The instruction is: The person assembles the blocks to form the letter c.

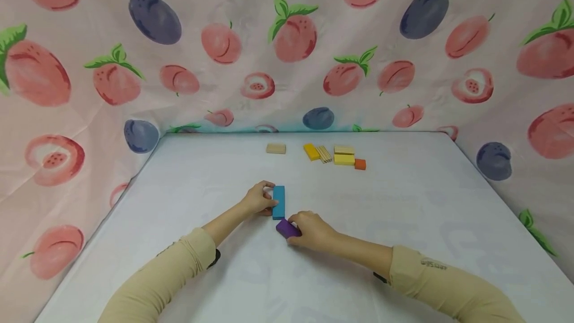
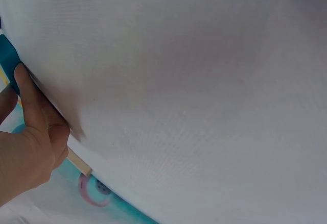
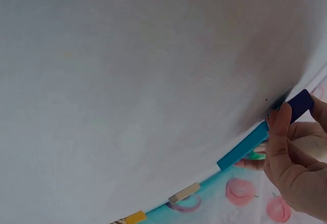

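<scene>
The left hand point(image 1: 259, 199) pinched the blue block point(image 1: 278, 202) mid-table; the right hand point(image 1: 312, 230) gripped the purple block point(image 1: 287, 228) touching its near end — a nudge could likely skew the blue one.

Far across my white desk point(image 1: 403, 203) lie a tan block point(image 1: 275, 148) and, well apart, a cluster: yellow blocks point(image 1: 344, 159), a striped block point(image 1: 324, 153), an orange cube point(image 1: 360, 164). Fruit-print cloth point(image 1: 287, 49) hangs behind.

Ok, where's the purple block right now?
Head view: purple block lies mid-table under the right hand, just below the blue block held by the left hand.
</scene>
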A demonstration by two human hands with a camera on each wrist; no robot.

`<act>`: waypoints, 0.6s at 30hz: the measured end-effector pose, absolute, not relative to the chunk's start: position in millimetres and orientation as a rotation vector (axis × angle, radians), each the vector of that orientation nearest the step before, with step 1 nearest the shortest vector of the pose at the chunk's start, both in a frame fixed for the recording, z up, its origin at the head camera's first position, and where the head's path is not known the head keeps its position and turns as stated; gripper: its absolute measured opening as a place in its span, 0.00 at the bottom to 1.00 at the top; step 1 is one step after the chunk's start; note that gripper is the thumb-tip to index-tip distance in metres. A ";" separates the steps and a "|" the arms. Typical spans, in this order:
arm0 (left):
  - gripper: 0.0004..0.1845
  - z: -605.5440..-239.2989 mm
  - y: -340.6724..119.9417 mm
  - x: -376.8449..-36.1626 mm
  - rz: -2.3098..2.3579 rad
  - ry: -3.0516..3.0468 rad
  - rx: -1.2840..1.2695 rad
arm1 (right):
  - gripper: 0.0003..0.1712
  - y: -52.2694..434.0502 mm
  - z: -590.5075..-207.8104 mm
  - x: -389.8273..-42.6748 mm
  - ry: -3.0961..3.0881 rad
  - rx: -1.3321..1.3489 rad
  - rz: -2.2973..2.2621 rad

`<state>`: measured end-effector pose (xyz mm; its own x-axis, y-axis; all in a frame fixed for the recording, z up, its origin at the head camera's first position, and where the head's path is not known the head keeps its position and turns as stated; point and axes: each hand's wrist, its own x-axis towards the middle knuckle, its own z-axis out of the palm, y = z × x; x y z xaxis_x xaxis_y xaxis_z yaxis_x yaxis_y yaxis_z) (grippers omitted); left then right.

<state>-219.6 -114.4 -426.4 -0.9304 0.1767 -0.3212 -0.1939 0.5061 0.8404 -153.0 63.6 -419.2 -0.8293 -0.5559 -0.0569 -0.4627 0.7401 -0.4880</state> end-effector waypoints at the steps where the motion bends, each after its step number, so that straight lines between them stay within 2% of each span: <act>1: 0.29 -425.9 -114.5 -219.5 1.396 2.391 -0.010 | 0.26 63.0 -419.8 -152.7 2.743 -0.819 -0.689; 9: 0.29 -424.6 -113.7 -220.5 1.396 2.393 0.005 | 0.34 66.1 -418.6 -150.6 2.732 -0.790 -0.693; 18: 0.29 -425.0 -114.0 -218.9 1.390 2.395 -0.023 | 0.27 69.4 -419.0 -150.8 2.709 -0.773 -0.712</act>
<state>-218.9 -114.0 -425.0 -0.9314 0.1684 -0.3228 -0.1967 0.5136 0.8352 -150.8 69.4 -419.0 -0.8326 -0.5466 -0.0895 -0.4320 0.7420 -0.5127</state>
